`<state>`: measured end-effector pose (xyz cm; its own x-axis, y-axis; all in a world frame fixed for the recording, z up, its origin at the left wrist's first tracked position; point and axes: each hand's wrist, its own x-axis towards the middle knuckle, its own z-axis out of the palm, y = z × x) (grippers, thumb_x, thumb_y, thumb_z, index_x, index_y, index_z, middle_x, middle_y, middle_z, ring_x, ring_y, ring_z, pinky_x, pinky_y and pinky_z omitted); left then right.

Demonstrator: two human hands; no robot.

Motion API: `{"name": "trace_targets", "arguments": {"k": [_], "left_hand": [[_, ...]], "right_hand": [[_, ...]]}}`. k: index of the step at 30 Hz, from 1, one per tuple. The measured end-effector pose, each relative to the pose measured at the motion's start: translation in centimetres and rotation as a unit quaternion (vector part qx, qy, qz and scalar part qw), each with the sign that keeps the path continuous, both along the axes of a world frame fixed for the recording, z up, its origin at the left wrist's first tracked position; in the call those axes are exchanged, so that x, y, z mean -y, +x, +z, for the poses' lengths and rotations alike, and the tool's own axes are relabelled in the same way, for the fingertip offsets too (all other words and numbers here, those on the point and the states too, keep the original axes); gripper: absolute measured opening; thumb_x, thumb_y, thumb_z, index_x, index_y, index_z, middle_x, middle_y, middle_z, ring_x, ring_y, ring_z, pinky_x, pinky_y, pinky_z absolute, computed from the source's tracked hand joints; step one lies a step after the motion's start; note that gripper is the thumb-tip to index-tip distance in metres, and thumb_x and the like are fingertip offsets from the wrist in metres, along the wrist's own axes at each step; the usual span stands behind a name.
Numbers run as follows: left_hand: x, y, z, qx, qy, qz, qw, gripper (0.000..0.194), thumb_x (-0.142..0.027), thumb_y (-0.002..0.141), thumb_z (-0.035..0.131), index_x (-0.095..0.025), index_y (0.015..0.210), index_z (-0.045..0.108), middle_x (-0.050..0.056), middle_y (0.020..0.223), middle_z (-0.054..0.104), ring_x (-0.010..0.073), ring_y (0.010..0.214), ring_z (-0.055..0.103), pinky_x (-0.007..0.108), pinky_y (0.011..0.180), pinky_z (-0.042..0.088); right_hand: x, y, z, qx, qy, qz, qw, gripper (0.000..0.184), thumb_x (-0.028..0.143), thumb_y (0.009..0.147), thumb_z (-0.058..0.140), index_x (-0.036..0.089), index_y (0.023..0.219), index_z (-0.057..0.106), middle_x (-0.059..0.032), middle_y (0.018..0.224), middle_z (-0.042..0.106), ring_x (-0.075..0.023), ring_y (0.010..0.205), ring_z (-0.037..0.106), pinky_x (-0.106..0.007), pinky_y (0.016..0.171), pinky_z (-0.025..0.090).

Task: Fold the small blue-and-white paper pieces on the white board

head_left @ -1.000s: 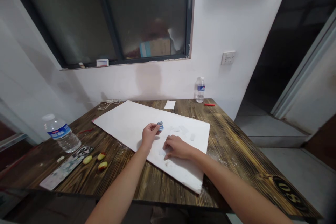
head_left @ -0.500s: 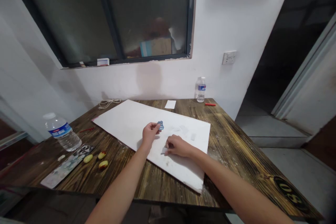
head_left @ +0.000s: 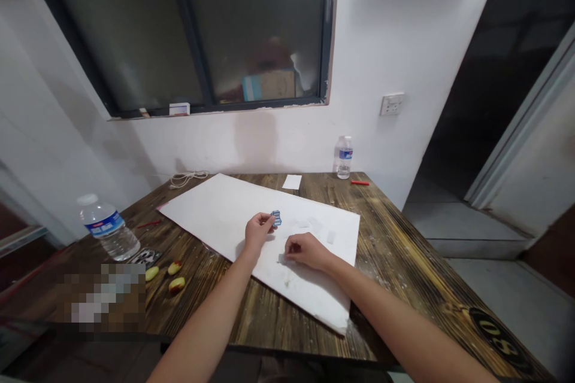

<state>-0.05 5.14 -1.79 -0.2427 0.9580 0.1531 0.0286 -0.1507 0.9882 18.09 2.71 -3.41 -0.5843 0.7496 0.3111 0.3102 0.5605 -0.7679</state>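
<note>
The left hand (head_left: pixel 258 232) is pinching a small blue-edged clear plastic piece (head_left: pixel 276 218) between its fingers (head_left: pixel 270 219), over the middle of a large white foam board (head_left: pixel 211 209) lying on the dark wooden tabletop (head_left: pixel 395 269). The right hand (head_left: pixel 306 251) is resting on the board, its curled fingers (head_left: pixel 288 245) holding nothing, near pale translucent scraps (head_left: pixel 314 225).

Blue piece (head_left: pixel 276 218): glossy plastic, near centre.
White board (head_left: pixel 215 209): smooth, matt card or foam.
Table top (head_left: pixel 395 269): rough, scorched wood grain.
Water bottle (head_left: pixel 108 233): clear glossy plastic, at 9 o'clock.
Window pane (head_left: pixel 256 24): frosted glass, at 12 o'clock.
</note>
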Motion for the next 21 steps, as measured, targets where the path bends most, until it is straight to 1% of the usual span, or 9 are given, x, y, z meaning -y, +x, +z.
{"name": "trace_targets", "arguments": {"k": [2, 3, 5, 6, 8, 11, 14, 18, 21], "left_hand": [[0.0, 0.1, 0.0, -0.005, -0.002, -0.004, 1.0, 0.033, -0.041, 0.062, 0.077, -0.015, 0.075, 0.063, 0.002, 0.065, 0.067, 0.0129, 0.057, 0.064, 0.022, 0.053, 0.049], [0.0, 0.1, 0.0, -0.005, -0.003, -0.006, 1.0, 0.033, -0.041, 0.062, 0.077, -0.015, 0.075, 0.063, 0.002, 0.064, 0.066, 0.0129, 0.057, 0.064, 0.022, 0.052, 0.049], [0.0, 0.2, 0.0, -0.003, -0.007, -0.01, 1.0, 0.033, -0.041, 0.062, 0.077, -0.015, 0.075, 0.063, 0.002, 0.064, 0.067, 0.0127, 0.057, 0.064, 0.022, 0.053, 0.05], [0.1, 0.3, 0.0, -0.001, -0.008, -0.014, 1.0, 0.033, -0.042, 0.062, 0.077, -0.015, 0.075, 0.063, 0.002, 0.065, 0.067, 0.0126, 0.057, 0.064, 0.022, 0.053, 0.05], [0.2, 0.4, 0.0, 0.002, -0.011, -0.028, 1.0, 0.033, -0.042, 0.062, 0.077, -0.015, 0.075, 0.063, 0.002, 0.066, 0.067, 0.0124, 0.057, 0.064, 0.022, 0.054, 0.05], [0.6, 0.8, 0.4, 0.004, -0.019, -0.058, 0.998, 0.035, -0.043, 0.06, 0.078, -0.015, 0.073, 0.063, 0.002, 0.065, 0.067, 0.0125, 0.055, 0.063, 0.023, 0.054, 0.05], [1.0, 1.2, 0.8, 0.004, -0.029, -0.078, 0.997, 0.036, -0.043, 0.058, 0.08, -0.015, 0.072, 0.064, 0.002, 0.062, 0.066, 0.012, 0.053, 0.061, 0.023, 0.052, 0.049], [1.2, 1.3, 1.1, 0.004, -0.034, -0.094, 0.995, 0.035, -0.042, 0.056, 0.081, -0.015, 0.07, 0.064, 0.001, 0.061, 0.066, 0.0112, 0.05, 0.059, 0.023, 0.051, 0.049], [1.2, 1.2, 1.0, -0.001, -0.035, -0.118, 0.992, 0.035, -0.042, 0.057, 0.081, -0.015, 0.07, 0.064, 0.002, 0.062, 0.067, 0.0119, 0.052, 0.061, 0.024, 0.054, 0.05]], "right_hand": [[-0.1, 0.0, -0.1, -0.026, -0.012, -0.01, 1.0, 0.014, 0.022, 0.073, 0.073, 0.02, 0.087, 0.071, 0.0012, 0.071, 0.066, -0.0122, 0.062, 0.055, -0.024, 0.063, 0.044], [-0.2, 0.0, -0.1, -0.04, 0.002, -0.02, 0.999, 0.014, 0.022, 0.073, 0.073, 0.021, 0.087, 0.072, 0.0001, 0.073, 0.067, -0.0132, 0.066, 0.057, -0.025, 0.066, 0.046], [-0.5, 0.1, -0.1, -0.069, 0.054, -0.042, 0.995, 0.007, 0.022, 0.074, 0.072, 0.021, 0.081, 0.074, -0.0025, 0.077, 0.067, -0.0159, 0.076, 0.059, -0.028, 0.073, 0.047], [-0.6, 0.2, 0.0, -0.083, 0.08, -0.056, 0.992, 0.004, 0.024, 0.076, 0.071, 0.022, 0.078, 0.074, -0.0035, 0.078, 0.066, -0.017, 0.078, 0.059, -0.03, 0.075, 0.047], [-0.8, 0.4, 0.1, -0.103, 0.11, -0.08, 0.985, 0.008, 0.028, 0.079, 0.069, 0.023, 0.079, 0.075, -0.0041, 0.076, 0.065, -0.0175, 0.076, 0.059, -0.031, 0.072, 0.047], [-0.9, 0.9, 0.4, -0.117, 0.117, -0.108, 0.98, 0.015, 0.033, 0.084, 0.063, 0.024, 0.085, 0.075, -0.0037, 0.074, 0.068, -0.0171, 0.07, 0.06, -0.031, 0.068, 0.048], [-0.7, 1.1, 0.7, -0.137, 0.135, -0.131, 0.973, 0.016, 0.035, 0.085, 0.062, 0.025, 0.087, 0.074, -0.0042, 0.081, 0.072, -0.0185, 0.074, 0.061, -0.032, 0.071, 0.049], [-0.8, 1.3, 0.8, -0.154, 0.142, -0.125, 0.97, 0.02, 0.04, 0.081, 0.067, 0.026, 0.093, 0.073, -0.0056, 0.088, 0.073, -0.0213, 0.083, 0.063, -0.036, 0.077, 0.05], [-1.0, 1.3, 0.5, -0.155, 0.143, -0.127, 0.969, 0.017, 0.036, 0.085, 0.062, 0.025, 0.092, 0.073, -0.0061, 0.086, 0.073, -0.0212, 0.084, 0.063, -0.036, 0.079, 0.05]]}}
